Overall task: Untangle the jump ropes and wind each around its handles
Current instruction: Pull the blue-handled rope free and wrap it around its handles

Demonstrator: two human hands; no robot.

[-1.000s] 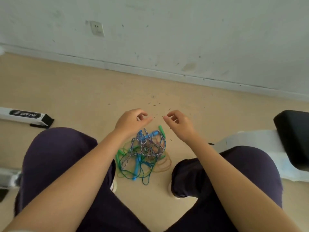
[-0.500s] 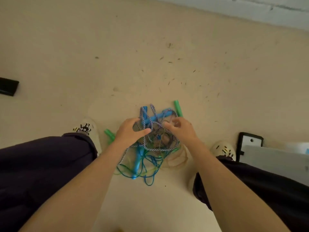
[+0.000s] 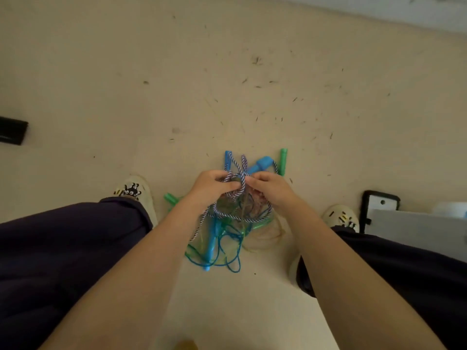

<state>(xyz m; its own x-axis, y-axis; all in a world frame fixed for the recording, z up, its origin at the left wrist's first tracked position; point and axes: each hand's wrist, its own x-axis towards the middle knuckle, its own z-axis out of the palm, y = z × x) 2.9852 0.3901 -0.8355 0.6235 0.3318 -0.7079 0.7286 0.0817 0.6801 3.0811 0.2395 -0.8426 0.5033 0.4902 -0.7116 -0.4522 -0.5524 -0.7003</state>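
1. The pile of jump ropes [image 3: 227, 223] is seen on the floor [image 3: 101, 72] between the two shoes, at about 12 o'clock from the person.
2. A loop of the striped rope [image 3: 242, 188] is pinched by the left hand [image 3: 212, 185], with the fingers curled around it.
3. The same striped rope is pinched by the right hand [image 3: 270, 188], just at 3 o'clock of the left hand; the two hands nearly touch.
4. A blue handle [image 3: 262, 164] and a green handle [image 3: 283, 160] lie at 12 to 1 o'clock of the hands; a second green handle [image 3: 170, 198] lies at 9 o'clock.
5. The thin blue cord [image 3: 227, 258] is spread at 6 o'clock, under the wrists.
6. If the striped loop is pulled up hard, the knots below may be tightened, because the other ropes are probably threaded through it; this part is hidden by the hands.
7. The whole pile could also be lifted and dragged together.
8. No container is seen in the view.
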